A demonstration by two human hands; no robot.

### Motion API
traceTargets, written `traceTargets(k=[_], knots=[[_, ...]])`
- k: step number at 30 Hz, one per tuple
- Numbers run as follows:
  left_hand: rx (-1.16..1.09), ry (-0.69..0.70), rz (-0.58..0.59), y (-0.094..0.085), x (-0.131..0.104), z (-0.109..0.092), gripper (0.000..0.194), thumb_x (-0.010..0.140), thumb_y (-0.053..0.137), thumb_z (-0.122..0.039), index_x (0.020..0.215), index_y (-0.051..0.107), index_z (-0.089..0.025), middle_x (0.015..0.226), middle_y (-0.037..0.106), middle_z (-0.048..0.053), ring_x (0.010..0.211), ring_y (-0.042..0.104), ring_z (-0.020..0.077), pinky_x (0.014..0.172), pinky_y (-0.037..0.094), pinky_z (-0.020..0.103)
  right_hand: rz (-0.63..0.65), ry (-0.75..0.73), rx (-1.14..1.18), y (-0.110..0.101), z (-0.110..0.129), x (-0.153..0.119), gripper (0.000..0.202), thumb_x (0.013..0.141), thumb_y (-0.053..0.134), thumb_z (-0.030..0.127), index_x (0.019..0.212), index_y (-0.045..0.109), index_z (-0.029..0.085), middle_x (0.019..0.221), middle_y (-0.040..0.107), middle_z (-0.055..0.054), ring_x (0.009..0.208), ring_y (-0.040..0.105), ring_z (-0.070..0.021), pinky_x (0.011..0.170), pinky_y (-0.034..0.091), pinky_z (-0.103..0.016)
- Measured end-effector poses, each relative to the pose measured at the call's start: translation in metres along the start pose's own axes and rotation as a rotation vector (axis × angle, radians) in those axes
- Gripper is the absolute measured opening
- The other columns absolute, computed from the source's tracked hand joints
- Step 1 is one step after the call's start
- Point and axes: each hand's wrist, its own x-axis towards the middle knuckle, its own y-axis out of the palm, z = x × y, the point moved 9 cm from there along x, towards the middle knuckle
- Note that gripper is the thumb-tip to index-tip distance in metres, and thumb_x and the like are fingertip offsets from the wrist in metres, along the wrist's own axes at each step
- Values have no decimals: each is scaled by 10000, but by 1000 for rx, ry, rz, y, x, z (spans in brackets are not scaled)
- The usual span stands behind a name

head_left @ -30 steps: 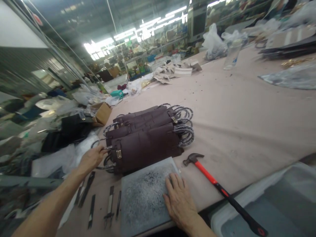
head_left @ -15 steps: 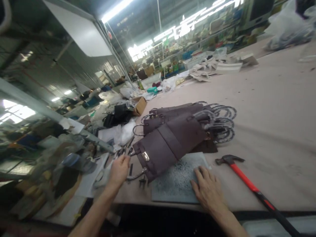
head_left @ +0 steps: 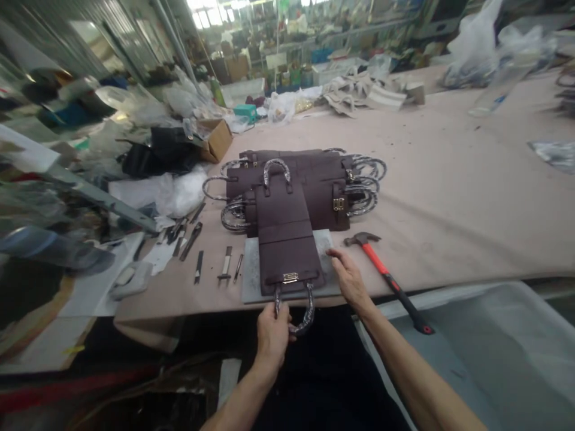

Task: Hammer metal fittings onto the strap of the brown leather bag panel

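Note:
A dark brown handbag body (head_left: 287,239) lies unfolded lengthwise toward me, its near end over a grey slab (head_left: 251,281). Gold-coloured hardware sits at this end, and both handles are wrapped in clear film. My left hand (head_left: 273,335) is closed around the near handle (head_left: 309,311), which hangs past the table edge. To the right of the bag, my right hand (head_left: 350,278) hovers at the slab's right side with fingers loosely bent and apart, holding nothing. Behind lies a pile of similar bag bodies (head_left: 323,200).
A claw hammer (head_left: 381,269) with a red and black handle lies at right, its end past the table edge. Small hand tools (head_left: 192,239) lie left of the slab. A cardboard box (head_left: 216,140) and plastic bags stand farther back. A grey bin (head_left: 494,341) is below right.
The bag body has swung from slanting across the slab to pointing straight toward me, its handle in my left hand. My right hand has come off the slab's surface. The camera view has turned.

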Motion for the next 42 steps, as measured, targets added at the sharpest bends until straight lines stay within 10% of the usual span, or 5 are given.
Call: traceTargets(k=[18,25,29,35,42], knots=[[-41,7,159,40,6,-2,270,901,534,-428,883,571,-162,744,670,54,522,651,177,453,561,282,486,-170,-446,53,49,-25,510,915,638,237,1420,570,228,1573,453,-114,1492,311,-369,1194,228,-671],[156,45,261,38,6,-2,328,967,464,-453,939,621,-166,748,695,76,575,662,197,493,494,263,389,-273,-471,52,60,-19,468,944,617,420,1359,601,205,1495,521,-154,1418,408,-388,1155,273,-654],[397,226,245,-11,28,-26,425,994,436,-473,755,646,-191,663,679,59,653,675,205,598,456,270,242,-327,-482,55,65,-16,405,981,540,459,1262,632,182,1382,574,-177,1303,502,-362,1131,301,-617],[838,305,-288,-150,98,-92,232,966,528,-350,938,710,-209,930,756,90,896,700,240,750,451,300,221,-344,-507,61,63,-13,398,981,536,451,1268,613,187,1351,571,-161,1294,487,-359,1128,296,-603],[1047,121,-128,-154,171,-87,276,800,742,-453,807,663,-188,942,753,137,960,702,306,770,487,334,230,-292,-494,60,64,-14,408,961,568,446,1289,602,206,1374,564,-151,1318,465,-341,1163,252,-572]])
